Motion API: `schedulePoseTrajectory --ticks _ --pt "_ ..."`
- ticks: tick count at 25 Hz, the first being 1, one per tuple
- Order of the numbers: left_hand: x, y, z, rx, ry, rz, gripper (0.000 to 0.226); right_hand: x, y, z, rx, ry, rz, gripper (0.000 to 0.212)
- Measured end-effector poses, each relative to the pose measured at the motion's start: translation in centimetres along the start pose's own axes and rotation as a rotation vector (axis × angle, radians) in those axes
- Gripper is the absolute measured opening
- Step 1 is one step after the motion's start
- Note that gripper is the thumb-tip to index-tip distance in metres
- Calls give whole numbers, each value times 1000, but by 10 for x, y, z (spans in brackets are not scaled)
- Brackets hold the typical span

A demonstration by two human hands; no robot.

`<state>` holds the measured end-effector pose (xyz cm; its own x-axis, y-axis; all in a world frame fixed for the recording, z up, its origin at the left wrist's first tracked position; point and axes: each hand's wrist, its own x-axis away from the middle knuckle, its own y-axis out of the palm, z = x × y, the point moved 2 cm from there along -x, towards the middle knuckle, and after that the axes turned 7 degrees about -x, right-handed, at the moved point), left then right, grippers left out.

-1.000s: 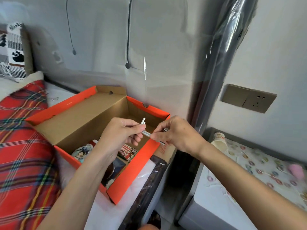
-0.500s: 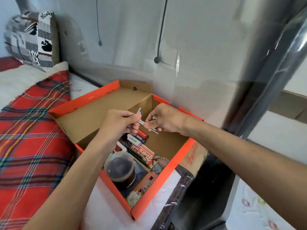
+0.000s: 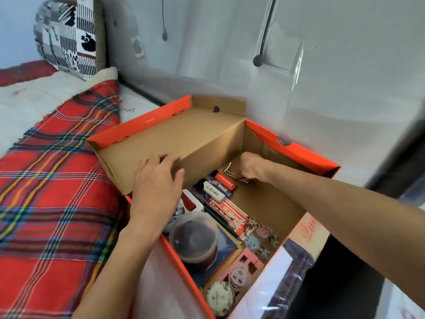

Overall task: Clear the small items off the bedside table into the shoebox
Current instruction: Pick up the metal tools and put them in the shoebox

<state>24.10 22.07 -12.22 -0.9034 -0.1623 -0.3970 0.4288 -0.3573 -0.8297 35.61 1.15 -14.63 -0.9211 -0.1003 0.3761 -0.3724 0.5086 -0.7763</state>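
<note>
Red plaid blanket [image 3: 57,180] lies left of the orange shoebox [image 3: 296,151]. Inside its far end, my right hand [image 3: 249,168] pinches silver hex keys [image 3: 228,170]; my left hand [image 3: 158,178] rests on the lid, fingers apart.

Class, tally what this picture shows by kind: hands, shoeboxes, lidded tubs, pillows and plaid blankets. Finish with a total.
Hands: 2, left hand and right hand
Shoebox: 1
Tub: 1
Pillow: 1
Blanket: 1
Total: 6
</note>
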Motion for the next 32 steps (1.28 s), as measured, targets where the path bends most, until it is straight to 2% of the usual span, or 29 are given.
schedulePoseTrajectory --ticks 3,7,12,23,32 --pt "-2 2 -4 19 -18 14 33 -6 6 -5 130 46 125 33" --pt "-1 2 -3 -2 -26 6 34 -5 9 -7 133 72 223 42" --pt "-1 3 -4 -7 -30 11 34 -3 7 -5 134 69 222 49" --pt "-1 4 -6 -5 -36 16 35 -7 9 -12 145 27 252 29" --pt "-1 5 -7 -19 -50 5 36 -12 12 -15 41 16 180 27"
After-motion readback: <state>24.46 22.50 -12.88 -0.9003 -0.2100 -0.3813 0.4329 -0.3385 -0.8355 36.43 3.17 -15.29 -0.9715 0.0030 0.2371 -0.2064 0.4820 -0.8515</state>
